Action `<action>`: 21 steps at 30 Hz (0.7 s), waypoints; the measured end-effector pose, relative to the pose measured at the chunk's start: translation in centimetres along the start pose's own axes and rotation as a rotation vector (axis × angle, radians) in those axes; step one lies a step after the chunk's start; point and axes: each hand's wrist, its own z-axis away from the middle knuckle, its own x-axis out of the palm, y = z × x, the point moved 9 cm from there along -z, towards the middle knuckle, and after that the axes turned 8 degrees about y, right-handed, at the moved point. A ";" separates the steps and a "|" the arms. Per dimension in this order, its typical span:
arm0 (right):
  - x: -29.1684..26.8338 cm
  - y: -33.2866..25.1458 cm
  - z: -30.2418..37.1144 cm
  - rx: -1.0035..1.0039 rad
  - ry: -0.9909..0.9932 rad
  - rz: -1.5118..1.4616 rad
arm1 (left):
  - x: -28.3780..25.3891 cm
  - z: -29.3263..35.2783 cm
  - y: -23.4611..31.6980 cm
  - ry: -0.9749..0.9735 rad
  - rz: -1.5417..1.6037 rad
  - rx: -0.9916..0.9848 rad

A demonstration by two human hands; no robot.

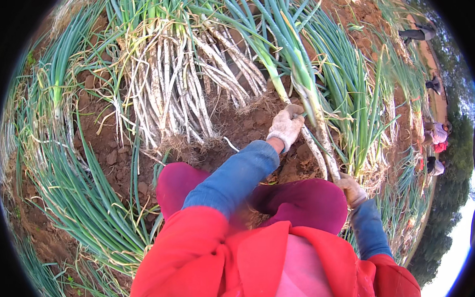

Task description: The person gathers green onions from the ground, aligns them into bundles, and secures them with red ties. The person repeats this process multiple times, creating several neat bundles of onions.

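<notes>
My left hand (287, 127), in a pale, soil-stained glove, is closed round the white shank of a long green onion (313, 146). A thicker green onion (316, 111) leans alongside it, its green leaves pointing away from me. Lower down to the right, my gloved right hand (350, 189) is closed at the root ends of these stalks; its fingertips are partly hidden. Ahead and to the left, a large pile of pulled green onions (167, 88) lies on the soil, roots toward me.
More green onions (93, 200) spread over the ground at left, and a leafy row (351, 102) runs along the right. Brown soil (109, 147) shows between them. Several people (437, 133) are at the far right, with trees (451, 188) behind. My bent knees (297, 201) are close below my hands.
</notes>
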 end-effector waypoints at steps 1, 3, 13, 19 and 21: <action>-0.7 -0.7 0.1 -0.023 0.043 -0.072 | 0.1 0.1 0.0 0.000 0.048 -0.037; 0.4 -1.1 -0.1 -0.065 0.003 0.252 | 0.6 0.7 1.1 0.002 -0.026 0.022; -7.2 -8.0 3.4 -0.513 0.578 0.399 | 3.8 2.6 7.7 -0.400 0.393 0.073; -16.5 -2.7 -6.0 -0.388 0.756 0.554 | -28.7 0.1 9.2 1.080 -0.555 0.311; -15.2 -1.9 -8.8 -0.311 0.781 0.835 | -39.0 0.8 2.7 1.166 -0.666 -0.232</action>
